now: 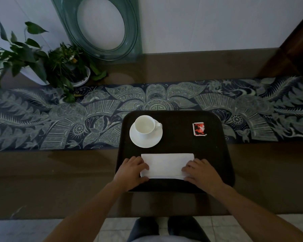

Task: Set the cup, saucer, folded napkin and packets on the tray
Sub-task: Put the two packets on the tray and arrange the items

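Observation:
A dark rectangular tray (pixel 177 144) lies on the table in front of me. At its far left a white cup (pixel 144 126) stands upright on a white saucer (pixel 146 141). Red packets (pixel 199 128) lie at the tray's far right. A white folded napkin (pixel 166 165) rests flat on the tray's near half. My left hand (pixel 131 172) grips the napkin's left end, fingers curled over its edge. My right hand (pixel 202 172) holds its right end the same way.
A blue patterned runner (pixel 59 116) crosses the brown table under the tray's far part. Potted plants (pixel 42 63) stand at the back left, with a green glass oval frame (pixel 101 27) leaning on the wall. The table's near edge (pixel 59 218) meets a tiled floor.

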Motion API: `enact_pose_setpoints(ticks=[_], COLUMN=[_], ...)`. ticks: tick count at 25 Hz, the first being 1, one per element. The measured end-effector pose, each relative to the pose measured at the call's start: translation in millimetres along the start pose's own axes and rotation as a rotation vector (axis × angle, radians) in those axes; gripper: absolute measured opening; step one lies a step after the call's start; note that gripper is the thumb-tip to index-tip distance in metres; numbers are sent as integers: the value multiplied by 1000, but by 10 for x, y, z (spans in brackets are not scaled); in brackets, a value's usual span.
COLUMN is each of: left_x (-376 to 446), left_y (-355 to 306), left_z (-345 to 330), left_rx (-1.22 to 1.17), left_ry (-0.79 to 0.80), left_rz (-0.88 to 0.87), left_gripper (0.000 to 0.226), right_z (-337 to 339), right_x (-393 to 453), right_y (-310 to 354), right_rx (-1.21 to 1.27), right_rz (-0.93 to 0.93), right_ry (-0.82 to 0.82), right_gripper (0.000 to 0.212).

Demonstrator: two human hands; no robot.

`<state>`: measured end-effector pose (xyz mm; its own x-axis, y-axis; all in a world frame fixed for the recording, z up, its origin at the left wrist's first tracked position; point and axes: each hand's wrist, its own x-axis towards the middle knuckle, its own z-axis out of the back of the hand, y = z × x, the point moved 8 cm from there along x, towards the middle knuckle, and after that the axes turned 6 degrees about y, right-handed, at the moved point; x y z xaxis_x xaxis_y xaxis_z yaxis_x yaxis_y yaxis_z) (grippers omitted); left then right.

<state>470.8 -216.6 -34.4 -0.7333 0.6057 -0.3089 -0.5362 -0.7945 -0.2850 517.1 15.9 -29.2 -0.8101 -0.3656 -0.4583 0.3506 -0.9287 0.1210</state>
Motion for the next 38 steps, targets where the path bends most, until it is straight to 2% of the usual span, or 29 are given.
enact_pose_setpoints(ticks=[6,12,21,26,38], left_x=[-35,-142,-202,-239,-292], left_y=[-34,-204,-296,-277,-255], left_z=[-34,72,37,56,27], left_rx=[3,76,122,151,113], left_ry=[4,-121,-134,-144,-156], left_rz=[-17,-103,-99,-73,-40], left_gripper=[28,12,14,15,17], right_z=[-104,-142,-145,-202,-149], right_x=[-66,-23,-99,-140,-196], right_y=[28,60,24,40,79], right_rx=[-13,-56,-9,25,87], right_rz=[-3,-17,-72,-92,-88], right_ry=[-3,-6,-70,-76,-102], right_gripper=[35,29,24,30,28])
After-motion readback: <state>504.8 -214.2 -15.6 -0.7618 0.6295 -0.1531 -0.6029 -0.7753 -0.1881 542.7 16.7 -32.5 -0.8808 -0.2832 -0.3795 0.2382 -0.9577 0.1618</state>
